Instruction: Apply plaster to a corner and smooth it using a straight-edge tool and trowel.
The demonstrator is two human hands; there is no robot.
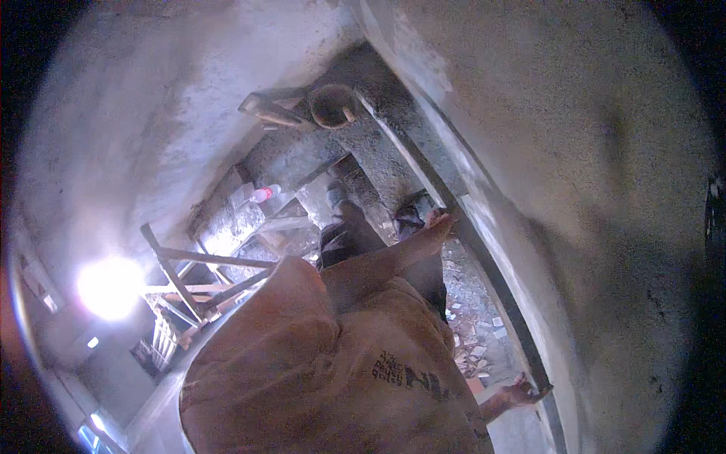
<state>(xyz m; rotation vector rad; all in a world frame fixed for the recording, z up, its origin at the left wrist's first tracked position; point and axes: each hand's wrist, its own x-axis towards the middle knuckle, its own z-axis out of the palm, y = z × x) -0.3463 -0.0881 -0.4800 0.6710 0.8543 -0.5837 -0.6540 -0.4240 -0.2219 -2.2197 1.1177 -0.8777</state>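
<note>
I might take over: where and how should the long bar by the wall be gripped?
The long bar is best gripped, I'd judge, at two spots well apart, where the left hand and right hand are, by its edges. Come from the body's side: it is long and narrow, and the wall runs close along its far side.

Bar [475, 246], one, long and narrow. Dark grey along the nearer stretch, a paler strip along part of the farther edge. In one piece as far as visible. Held slantwise between left fingers [446, 220] and right fingers [535, 393], reaching well past the left ones at the far end, beyond the right ones at the near end. Material unclear.
</note>
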